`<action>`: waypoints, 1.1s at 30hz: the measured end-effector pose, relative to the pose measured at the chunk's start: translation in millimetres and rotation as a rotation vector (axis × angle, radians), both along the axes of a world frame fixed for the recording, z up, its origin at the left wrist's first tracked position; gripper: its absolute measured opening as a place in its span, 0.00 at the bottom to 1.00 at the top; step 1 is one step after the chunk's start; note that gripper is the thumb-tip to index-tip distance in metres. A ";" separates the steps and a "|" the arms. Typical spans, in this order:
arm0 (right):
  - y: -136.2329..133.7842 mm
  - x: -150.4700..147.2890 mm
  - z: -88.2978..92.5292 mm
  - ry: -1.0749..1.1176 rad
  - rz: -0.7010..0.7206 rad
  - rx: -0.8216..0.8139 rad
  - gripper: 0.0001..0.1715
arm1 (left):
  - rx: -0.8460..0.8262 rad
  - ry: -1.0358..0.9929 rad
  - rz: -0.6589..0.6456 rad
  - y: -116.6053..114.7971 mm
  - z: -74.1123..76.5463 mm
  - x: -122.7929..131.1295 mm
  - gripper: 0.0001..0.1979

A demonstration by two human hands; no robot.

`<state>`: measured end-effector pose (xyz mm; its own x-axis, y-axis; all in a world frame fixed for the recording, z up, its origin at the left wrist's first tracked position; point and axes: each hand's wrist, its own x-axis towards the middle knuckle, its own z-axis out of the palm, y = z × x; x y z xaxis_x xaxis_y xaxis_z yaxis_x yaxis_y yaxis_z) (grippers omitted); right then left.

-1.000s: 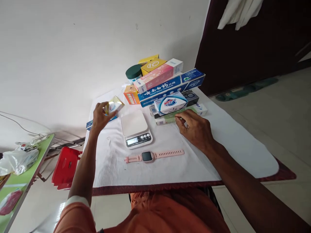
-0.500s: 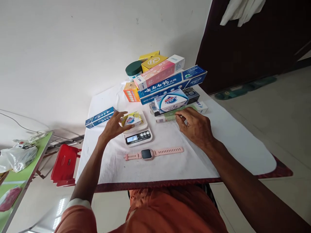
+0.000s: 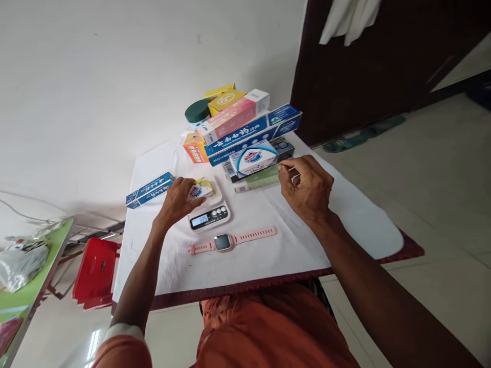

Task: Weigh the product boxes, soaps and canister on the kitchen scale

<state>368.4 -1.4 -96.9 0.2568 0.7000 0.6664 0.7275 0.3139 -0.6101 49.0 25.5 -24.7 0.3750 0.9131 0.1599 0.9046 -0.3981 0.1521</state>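
In the head view my left hand (image 3: pixel 179 198) has its thumb and fingers closed around the near-left part of a yellow and white soap box (image 3: pixel 207 187), which is on the platform of a white digital kitchen scale (image 3: pixel 209 219). The scale's display is lit with digits. Over the right of the table my right hand (image 3: pixel 307 186) is held in a pinch with nothing visible in it. Beside its fingertips lies a green toothpaste box (image 3: pixel 257 180). A pink-strapped smartwatch (image 3: pixel 223 242) lies in front of the scale.
A blue toothpaste box (image 3: pixel 150 189) lies left of the scale. Behind, a white soap box (image 3: pixel 253 157), a long blue toothpaste box (image 3: pixel 253 134), a pink box (image 3: pixel 235 116) and a green-lidded jar (image 3: pixel 197 111) are piled. A red chair (image 3: pixel 95 271) stands left.
My left hand's fingers have closed in on the yellow soap box. My right hand has shifted slightly away from the green box, still pinched. The view has turned a little right.
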 end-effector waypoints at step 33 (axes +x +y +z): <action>3.2 9.3 7.4 0.092 -0.061 0.173 0.07 | 0.294 -0.021 0.328 28.5 10.6 -47.3 0.23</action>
<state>377.7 1.8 -89.6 0.3609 0.5585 0.7469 0.6920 0.3765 -0.6159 1.7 54.0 -14.1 0.0666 0.8980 0.4350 0.9882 -0.1195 0.0954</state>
